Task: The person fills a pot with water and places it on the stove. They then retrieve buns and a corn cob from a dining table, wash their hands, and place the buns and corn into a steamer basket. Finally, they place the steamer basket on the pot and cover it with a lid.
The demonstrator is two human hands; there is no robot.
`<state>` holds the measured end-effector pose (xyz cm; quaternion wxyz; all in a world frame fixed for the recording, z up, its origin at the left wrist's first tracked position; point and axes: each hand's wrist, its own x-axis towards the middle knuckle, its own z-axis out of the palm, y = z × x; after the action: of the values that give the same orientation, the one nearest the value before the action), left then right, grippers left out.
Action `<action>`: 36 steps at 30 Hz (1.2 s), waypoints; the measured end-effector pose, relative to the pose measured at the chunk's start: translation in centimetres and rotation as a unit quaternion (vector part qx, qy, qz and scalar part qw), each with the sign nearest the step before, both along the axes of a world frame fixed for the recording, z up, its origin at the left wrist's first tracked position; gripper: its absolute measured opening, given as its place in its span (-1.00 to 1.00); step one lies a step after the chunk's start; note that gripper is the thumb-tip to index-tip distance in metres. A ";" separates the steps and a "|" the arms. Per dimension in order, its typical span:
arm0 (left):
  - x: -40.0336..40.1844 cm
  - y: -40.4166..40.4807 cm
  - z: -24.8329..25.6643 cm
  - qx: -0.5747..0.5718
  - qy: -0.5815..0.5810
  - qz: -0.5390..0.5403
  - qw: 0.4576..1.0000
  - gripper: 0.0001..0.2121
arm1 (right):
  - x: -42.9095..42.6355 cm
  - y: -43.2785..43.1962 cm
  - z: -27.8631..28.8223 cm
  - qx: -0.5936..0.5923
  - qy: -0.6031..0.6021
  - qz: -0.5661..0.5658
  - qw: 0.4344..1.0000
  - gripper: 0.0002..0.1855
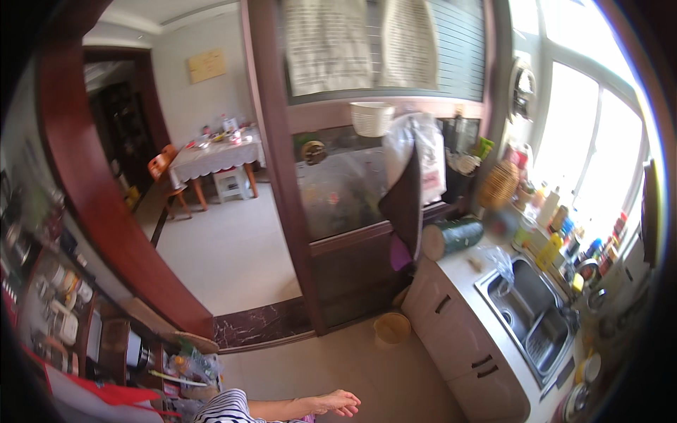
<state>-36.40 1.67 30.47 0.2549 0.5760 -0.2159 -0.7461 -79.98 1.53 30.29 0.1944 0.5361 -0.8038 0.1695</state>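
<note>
My left hand [338,403] reaches in at the bottom centre from a striped sleeve, over the tiled floor, with nothing in it and the fingers loosely apart. My right hand is out of view. Before me stands a sliding door with a dark frame [296,211], open on its left side. A beige bucket [392,329] sits on the floor beside the white base cabinets [455,338]. On the counter lie a large green winter melon [455,238] and a clear plastic bag [501,264], which hangs partly over the steel double sink [523,280].
Shelves with jars [63,317] and a heap of bagged goods [193,370] line the left. A dark stone threshold [262,322] crosses the doorway; beyond are a cloth-covered table [217,158] and a wooden chair [169,182]. Bottles [550,251] crowd the windowsill.
</note>
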 end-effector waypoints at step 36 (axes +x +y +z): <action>62.3 22.1 -0.4 -0.051 -0.213 0.647 0.730 -0.72 | 90.7 -7.5 1.9 0.134 -0.327 0.709 0.611 -0.83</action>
<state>25.85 23.79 30.07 0.6521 0.7064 0.1229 -0.2462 10.71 -6.00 32.15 -0.3357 0.8678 -0.1972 0.3088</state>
